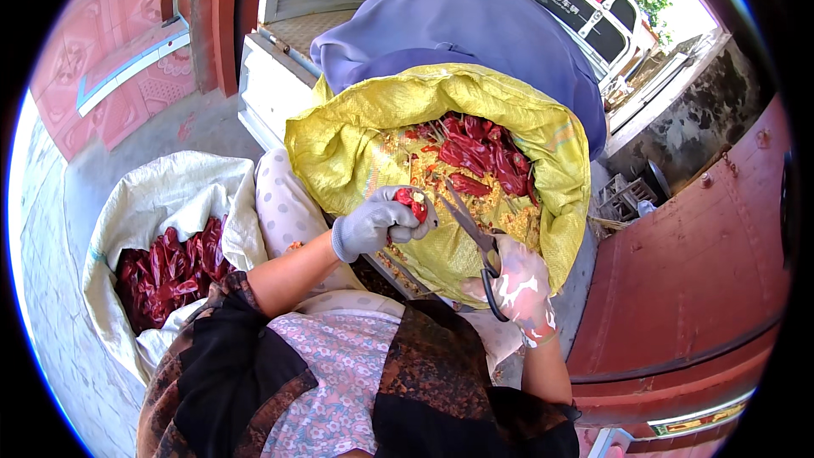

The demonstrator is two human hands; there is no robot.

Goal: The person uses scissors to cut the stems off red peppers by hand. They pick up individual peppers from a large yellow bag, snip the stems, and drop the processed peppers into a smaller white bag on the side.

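Note:
My left hand (373, 225), in a grey glove, is closed around a dried red chili pepper (410, 197) whose cut end shows pale seeds. In my right hand (524, 288), which wears a patchy pink and white glove, are black-handled scissors (479, 237). Their blades stand apart and point up and left, a short way from the pepper. Both hands are over the near side of an open yellow woven sack (339, 131). Inside it, whole dried red chilies (475, 148) lie at the far right, with yellow seeds and scraps (390, 165) spread around.
At my left stands a white woven sack (127, 195) filled with dried red chilies (174, 271). A large purple cloth (458, 21) bulges behind the yellow sack, against a truck bed (309, 0). A red metal gate (678, 263) rises on the right.

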